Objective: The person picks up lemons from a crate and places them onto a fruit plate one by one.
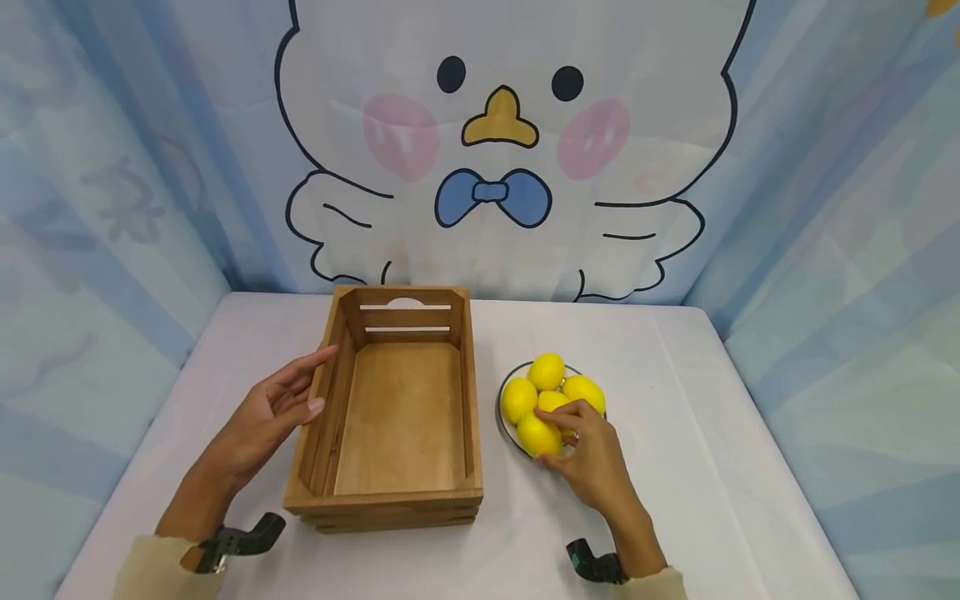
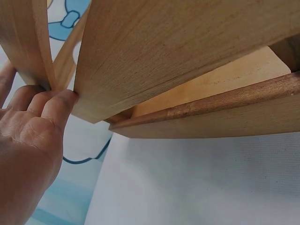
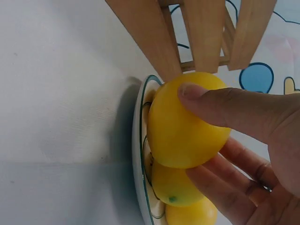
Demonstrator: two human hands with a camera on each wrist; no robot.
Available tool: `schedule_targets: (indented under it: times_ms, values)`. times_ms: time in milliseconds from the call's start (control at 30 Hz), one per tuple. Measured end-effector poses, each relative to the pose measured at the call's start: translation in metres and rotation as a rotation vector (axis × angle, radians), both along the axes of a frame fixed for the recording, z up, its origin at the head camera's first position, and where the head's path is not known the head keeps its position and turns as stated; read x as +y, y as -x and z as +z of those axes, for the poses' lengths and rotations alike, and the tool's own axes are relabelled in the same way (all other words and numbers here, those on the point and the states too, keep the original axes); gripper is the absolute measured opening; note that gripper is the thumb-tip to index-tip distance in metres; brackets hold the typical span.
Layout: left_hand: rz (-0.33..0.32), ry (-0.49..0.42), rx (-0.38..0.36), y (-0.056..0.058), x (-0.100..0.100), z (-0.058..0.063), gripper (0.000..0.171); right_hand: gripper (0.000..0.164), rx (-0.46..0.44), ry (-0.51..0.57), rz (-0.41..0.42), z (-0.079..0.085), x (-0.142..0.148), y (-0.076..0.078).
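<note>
A wooden crate (image 1: 401, 417) stands upright on the table, with a bare floor inside. My left hand (image 1: 262, 421) touches its left side near the top rim; in the left wrist view its fingertips (image 2: 61, 105) rest by the gap between two side slats (image 2: 154, 51). To the right of the crate, several yellow lemons (image 1: 547, 372) sit in a round plate (image 1: 504, 427). My right hand (image 1: 592, 454) pinches the nearest lemon (image 3: 178, 136), thumb on one side and fingers on the other. Other lemons (image 3: 176, 185) lie close beside it.
A white cloth covers the table (image 1: 675, 433). Printed curtains (image 1: 495, 250) rise behind it and at both sides. Each wrist carries a dark camera mount (image 1: 243, 537). The plate stands a short way from the crate's right wall.
</note>
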State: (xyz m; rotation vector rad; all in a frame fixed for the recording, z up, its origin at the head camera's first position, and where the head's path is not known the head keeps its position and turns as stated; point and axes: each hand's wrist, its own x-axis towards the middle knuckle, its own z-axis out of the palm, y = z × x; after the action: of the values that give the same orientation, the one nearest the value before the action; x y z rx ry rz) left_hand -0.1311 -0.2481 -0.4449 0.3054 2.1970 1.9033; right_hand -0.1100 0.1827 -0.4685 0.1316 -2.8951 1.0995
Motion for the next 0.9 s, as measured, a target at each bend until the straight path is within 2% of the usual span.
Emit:
schedule_targets:
  times_ms: [167,333,600,900]
  values:
    - [0.007,0.007,-0.006,0.0007,0.0016,0.0016,0.062,0.066,0.045,-0.097,-0.019,-0.0034,-0.0022,-0.0021]
    - [0.006,0.002,-0.002,0.0004,0.0013,0.001,0.063,0.067,0.063,-0.147,-0.027,-0.005,-0.0036,-0.0036]
    - [-0.008,-0.015,0.013,0.0027,0.0018,-0.0035,0.062,0.066,0.092,-0.198,-0.038,-0.0052,-0.0046,-0.0052]
    - [-0.024,-0.012,0.035,0.0004,-0.0014,-0.0017,0.062,0.063,0.107,-0.196,-0.056,-0.0051,-0.0052,-0.0079]
